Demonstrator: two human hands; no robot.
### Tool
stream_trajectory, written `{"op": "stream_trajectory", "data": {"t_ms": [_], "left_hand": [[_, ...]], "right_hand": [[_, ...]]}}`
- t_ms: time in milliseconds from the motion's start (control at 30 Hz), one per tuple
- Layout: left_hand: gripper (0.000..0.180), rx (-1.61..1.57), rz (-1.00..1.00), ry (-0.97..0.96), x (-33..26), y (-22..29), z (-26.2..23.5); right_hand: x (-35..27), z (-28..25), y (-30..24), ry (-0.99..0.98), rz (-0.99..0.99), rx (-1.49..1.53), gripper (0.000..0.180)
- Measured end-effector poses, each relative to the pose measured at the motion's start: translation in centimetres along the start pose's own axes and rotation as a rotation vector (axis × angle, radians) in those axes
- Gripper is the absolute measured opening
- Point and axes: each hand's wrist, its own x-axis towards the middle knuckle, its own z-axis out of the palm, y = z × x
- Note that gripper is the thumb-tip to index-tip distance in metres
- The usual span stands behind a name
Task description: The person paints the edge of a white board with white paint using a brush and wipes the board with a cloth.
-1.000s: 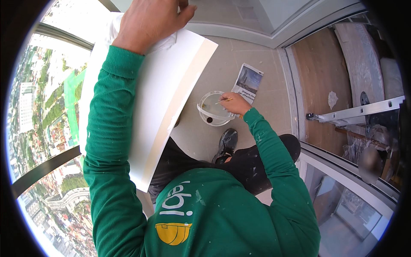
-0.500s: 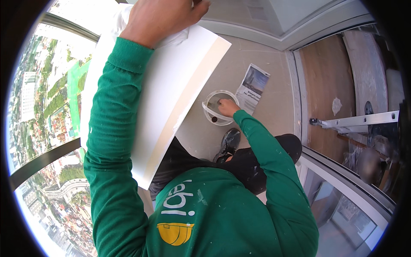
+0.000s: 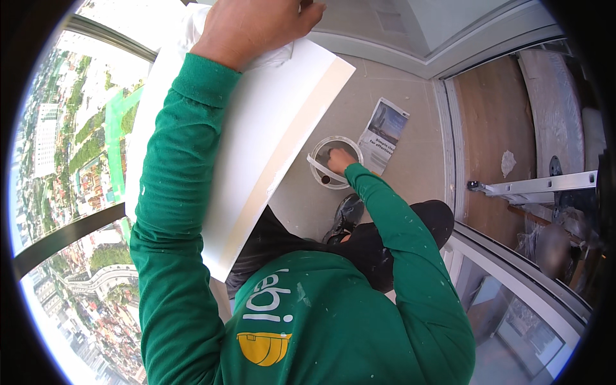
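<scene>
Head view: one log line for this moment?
left hand: pressing white board up | right hand: inside white bucket on floor | leaflet beside bucket

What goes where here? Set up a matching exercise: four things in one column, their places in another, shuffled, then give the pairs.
Things:
1. left hand
2. right hand
3. leaflet
4. white board

Places:
A. flat on the floor beside the bucket
B. reaching into the bucket
C. on the board's top edge
D. held up over the left arm

Pairs: 1-C, 2-B, 3-A, 4-D
</scene>
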Motion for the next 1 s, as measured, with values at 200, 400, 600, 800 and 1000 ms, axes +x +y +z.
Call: {"op": "stream_trajectory", "data": {"t_ms": [200,400,600,800,1000], "left_hand": [[0.026,0.003,-0.016,-0.007,0.1,-0.3,-0.1],[0.026,0.009,-0.013,0.001,-0.1,-0.6,-0.1],[0.027,-0.016,-0.004,0.015,-0.4,-1.1,-0.1],[0.029,-0.019,-0.036,-0.029,-0.3,-0.9,-0.4],[0.032,0.129,0.029,0.011,0.1,-1.6,1.6]], "right_hand": [[0.3,-0.1,0.2,-0.056,0.018,-0.037,0.035],[0.3,-0.4,0.7,-0.012,0.008,0.002,0.035],[0.1,-0.9,-0.2,0.003,0.021,-0.019,0.034],[0.7,-0.1,0.4,-0.092,0.011,-0.089,0.035],[1.8,1.4,2.3,-0.119,-0.002,-0.124,0.033]]}}
